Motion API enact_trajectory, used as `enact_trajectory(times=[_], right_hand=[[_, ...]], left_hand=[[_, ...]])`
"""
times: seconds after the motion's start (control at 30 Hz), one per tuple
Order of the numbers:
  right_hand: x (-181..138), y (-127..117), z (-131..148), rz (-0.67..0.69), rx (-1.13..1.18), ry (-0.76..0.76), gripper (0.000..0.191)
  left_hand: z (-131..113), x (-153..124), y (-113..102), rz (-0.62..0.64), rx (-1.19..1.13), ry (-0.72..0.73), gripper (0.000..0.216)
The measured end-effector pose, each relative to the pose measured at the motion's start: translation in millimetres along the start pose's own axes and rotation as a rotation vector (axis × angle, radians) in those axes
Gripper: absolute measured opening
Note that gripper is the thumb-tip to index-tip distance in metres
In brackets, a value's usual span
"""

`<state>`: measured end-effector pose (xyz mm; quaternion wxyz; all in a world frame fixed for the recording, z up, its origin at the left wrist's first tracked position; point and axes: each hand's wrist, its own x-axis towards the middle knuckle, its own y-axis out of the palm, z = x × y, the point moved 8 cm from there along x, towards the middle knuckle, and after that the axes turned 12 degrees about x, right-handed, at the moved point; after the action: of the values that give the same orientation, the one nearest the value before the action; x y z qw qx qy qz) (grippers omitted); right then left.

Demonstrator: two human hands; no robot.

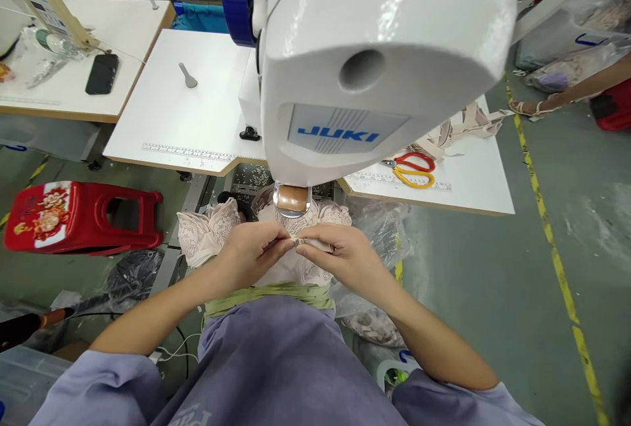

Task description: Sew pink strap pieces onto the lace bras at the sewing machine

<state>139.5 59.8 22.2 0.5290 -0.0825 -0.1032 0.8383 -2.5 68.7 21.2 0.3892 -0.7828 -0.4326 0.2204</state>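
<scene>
In front of a white JUKI sewing machine (pixel 340 123), my two hands meet fingertip to fingertip. My left hand (pixel 251 252) is closed, pinching the end of a small pale fabric strip. My right hand (pixel 345 255) pinches the same fabric strip (pixel 320 245), whose short length runs back under the fingers. Below and around the hands, pale pink lace bras (pixel 210 232) lie across my lap and under the machine head. A green cloth (pixel 271 292) lies between the lace and my shirt. The needle area is hidden by the machine head.
Red and yellow-handled scissors (pixel 414 169) lie on the right tabletop, near pale fabric strips (pixel 458 130). A grey spoon-shaped piece (pixel 187 75) rests on the left tabletop, and a phone (pixel 102 73) lies farther left. A red stool (pixel 83 217) stands at left. Another person's foot (pixel 530 108) shows at right.
</scene>
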Motion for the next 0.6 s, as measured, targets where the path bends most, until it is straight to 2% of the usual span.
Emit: enact_trajectory(times=[0.13, 0.23, 0.3, 0.37, 0.43, 0.5, 0.6], right_hand=[[6, -9, 16, -0.099, -0.148, -0.151, 0.013], [29, -17, 19, -0.057, -0.156, -0.090, 0.011], [47, -22, 18, -0.026, -0.163, -0.015, 0.016], [60, -25, 18, -0.008, -0.216, 0.019, 0.025], [66, -24, 19, 0.006, -0.289, 0.030, 0.031], [67, -23, 20, 0.003, -0.336, 0.037, 0.033], [66, -21, 22, 0.007, -0.348, 0.041, 0.033]], left_hand=[[-3, 5, 1, -0.030, -0.075, -0.004, 0.029], [7, 12, -6, -0.136, -0.134, -0.078, 0.024], [17, 15, -12, -0.226, -0.033, -0.098, 0.021], [20, 18, -16, -0.281, 0.159, -0.007, 0.021], [20, 19, -17, -0.305, 0.317, 0.151, 0.023], [22, 18, -17, -0.320, 0.387, 0.276, 0.027], [25, 17, -18, -0.314, 0.444, 0.382, 0.034]])
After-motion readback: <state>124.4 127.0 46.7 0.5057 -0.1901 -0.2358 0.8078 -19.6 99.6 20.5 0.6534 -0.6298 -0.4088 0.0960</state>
